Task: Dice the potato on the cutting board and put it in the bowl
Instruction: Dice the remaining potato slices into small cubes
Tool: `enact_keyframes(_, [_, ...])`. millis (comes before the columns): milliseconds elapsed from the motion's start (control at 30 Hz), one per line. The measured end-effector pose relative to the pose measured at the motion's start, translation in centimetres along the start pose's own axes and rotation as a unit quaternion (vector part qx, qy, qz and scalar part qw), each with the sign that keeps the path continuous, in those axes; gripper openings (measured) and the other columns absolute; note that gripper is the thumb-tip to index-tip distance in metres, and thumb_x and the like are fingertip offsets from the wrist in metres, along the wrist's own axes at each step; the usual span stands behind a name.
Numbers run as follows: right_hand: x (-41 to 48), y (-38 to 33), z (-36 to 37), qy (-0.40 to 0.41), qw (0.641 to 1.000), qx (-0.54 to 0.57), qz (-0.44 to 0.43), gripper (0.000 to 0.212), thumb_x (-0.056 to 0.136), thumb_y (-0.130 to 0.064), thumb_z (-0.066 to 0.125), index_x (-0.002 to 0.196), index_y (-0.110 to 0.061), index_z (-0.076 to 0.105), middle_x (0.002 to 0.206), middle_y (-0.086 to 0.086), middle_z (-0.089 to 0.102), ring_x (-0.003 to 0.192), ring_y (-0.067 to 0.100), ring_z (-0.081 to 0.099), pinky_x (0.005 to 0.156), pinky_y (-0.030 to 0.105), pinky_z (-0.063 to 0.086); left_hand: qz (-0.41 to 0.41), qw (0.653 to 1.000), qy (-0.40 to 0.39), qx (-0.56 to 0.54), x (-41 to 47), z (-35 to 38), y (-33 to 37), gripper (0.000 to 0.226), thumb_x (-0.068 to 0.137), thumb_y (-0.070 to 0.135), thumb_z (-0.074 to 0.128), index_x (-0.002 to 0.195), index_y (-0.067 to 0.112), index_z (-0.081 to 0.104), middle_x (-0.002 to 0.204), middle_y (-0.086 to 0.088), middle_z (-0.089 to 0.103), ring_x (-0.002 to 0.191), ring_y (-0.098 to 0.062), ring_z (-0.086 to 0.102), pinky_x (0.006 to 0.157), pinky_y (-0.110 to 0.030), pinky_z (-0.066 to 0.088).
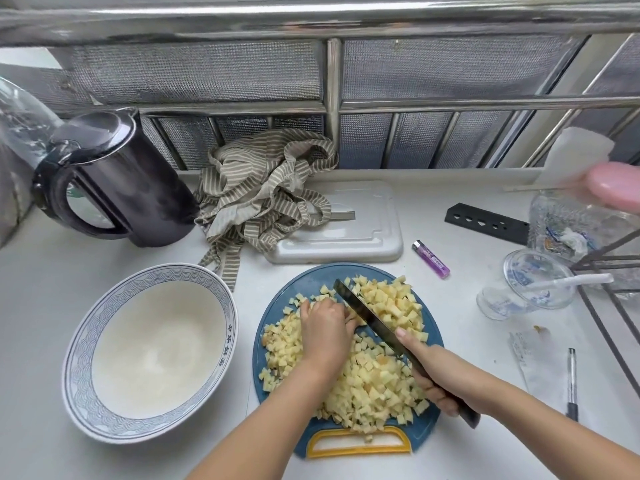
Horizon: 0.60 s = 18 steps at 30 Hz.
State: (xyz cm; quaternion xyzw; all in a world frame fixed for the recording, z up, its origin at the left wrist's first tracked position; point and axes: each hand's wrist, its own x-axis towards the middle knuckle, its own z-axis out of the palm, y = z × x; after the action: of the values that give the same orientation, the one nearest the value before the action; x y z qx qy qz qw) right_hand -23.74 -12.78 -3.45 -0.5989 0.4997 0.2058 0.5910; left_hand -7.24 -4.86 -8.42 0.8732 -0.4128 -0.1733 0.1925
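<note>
A round blue cutting board with a yellow handle lies at the counter's front and is covered with small yellow potato dice. My left hand rests curled on a clump of potato at the board's middle, knuckles against the blade. My right hand grips the dark handle of a knife, forefinger along its spine; the blade slants up-left across the board, just right of my left hand. A wide white bowl with a blue patterned rim stands empty to the left of the board.
A black kettle stands at the back left, a striped cloth lies over a white board behind. A purple lighter, black sheath, glass jars and a pen lie to the right.
</note>
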Motion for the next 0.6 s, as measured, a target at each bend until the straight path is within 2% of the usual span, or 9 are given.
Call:
enact_keyframes(200, [0.3, -0.3, 0.7, -0.014, 0.999, 0.024, 0.032, 0.067, 0.081, -0.080, 0.032, 0.050, -0.020, 0.029, 0.047, -0.002, 0.029, 0.036, 0.013, 0.026, 0.036, 0.019, 0.027, 0.009, 1.000, -0.004, -0.014, 0.2, 0.1, -0.2, 0.023, 0.091, 0.039, 0.059, 0.100, 0.021, 0.068, 0.106, 0.009, 0.063, 0.105, -0.007, 0.054, 0.121, -0.035, 0.005])
enact_keyframes(333, [1.7, -0.4, 1.9, 0.032, 0.999, -0.020, 0.017, 0.071, 0.079, -0.085, 0.027, 0.050, -0.021, 0.028, 0.045, 0.000, 0.033, 0.034, 0.017, 0.031, 0.038, 0.021, 0.032, 0.023, 1.000, -0.005, -0.010, 0.4, 0.1, -0.5, 0.025, 0.091, 0.037, 0.061, 0.107, 0.019, 0.069, 0.112, 0.005, 0.064, 0.111, -0.010, 0.054, 0.121, -0.036, 0.012])
enact_keyframes(433, [2.6, -0.6, 2.3, 0.052, 0.998, -0.026, 0.013, 0.073, 0.079, -0.086, 0.026, 0.054, -0.018, 0.035, 0.043, -0.001, 0.036, 0.032, 0.015, 0.037, 0.041, 0.023, 0.037, 0.024, 1.000, -0.007, -0.005, 0.3, -0.1, -0.4, 0.027, 0.092, 0.038, 0.059, 0.109, 0.019, 0.067, 0.114, 0.006, 0.063, 0.113, -0.009, 0.053, 0.121, -0.034, 0.011])
enact_keyframes(500, [2.6, -0.4, 2.0, 0.058, 0.998, -0.001, 0.019, 0.075, 0.077, -0.087, 0.030, 0.057, -0.016, 0.037, 0.043, -0.001, 0.037, 0.033, 0.015, 0.037, 0.040, 0.024, 0.036, 0.023, 1.000, -0.008, -0.005, 0.2, -0.3, -0.4, 0.027, 0.092, 0.041, 0.058, 0.107, 0.021, 0.067, 0.112, 0.007, 0.064, 0.112, -0.008, 0.053, 0.121, -0.033, 0.009])
enact_keyframes(600, [1.8, 0.2, 1.4, 0.042, 0.998, 0.038, 0.021, 0.071, 0.071, -0.087, 0.038, 0.051, -0.019, 0.034, 0.046, -0.002, 0.032, 0.037, 0.015, 0.028, 0.038, 0.022, 0.028, 0.019, 1.000, -0.011, -0.007, -0.2, -0.6, -0.2, 0.027, 0.092, 0.043, 0.056, 0.103, 0.020, 0.065, 0.111, 0.008, 0.063, 0.112, -0.008, 0.053, 0.120, -0.033, 0.006])
